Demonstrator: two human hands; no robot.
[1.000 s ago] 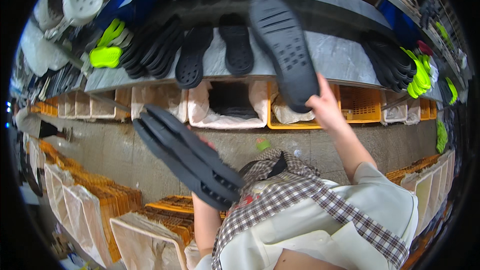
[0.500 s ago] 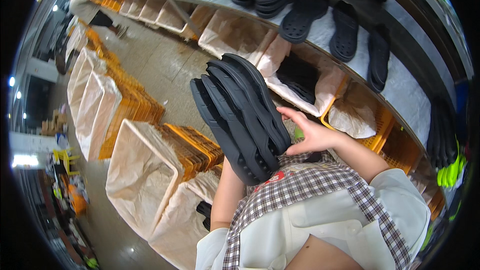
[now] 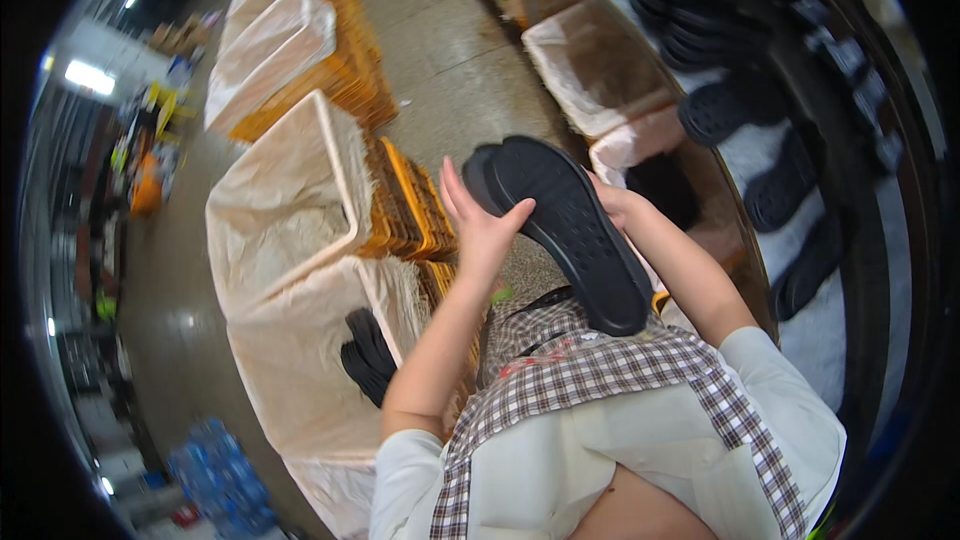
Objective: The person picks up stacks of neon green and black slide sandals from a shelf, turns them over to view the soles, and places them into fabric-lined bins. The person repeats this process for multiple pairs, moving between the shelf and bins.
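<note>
Head cam: both hands, left hand (image 3: 478, 230) & right hand (image 3: 612, 202), grip black soles (image 3: 570, 230).

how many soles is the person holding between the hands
2 show: a front sole pressed between the left hand and right hand, and a second sole edging out behind its top. More may be hidden in the stack.

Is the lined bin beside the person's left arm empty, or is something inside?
Not empty: black soles lie inside the lined bin.
</note>
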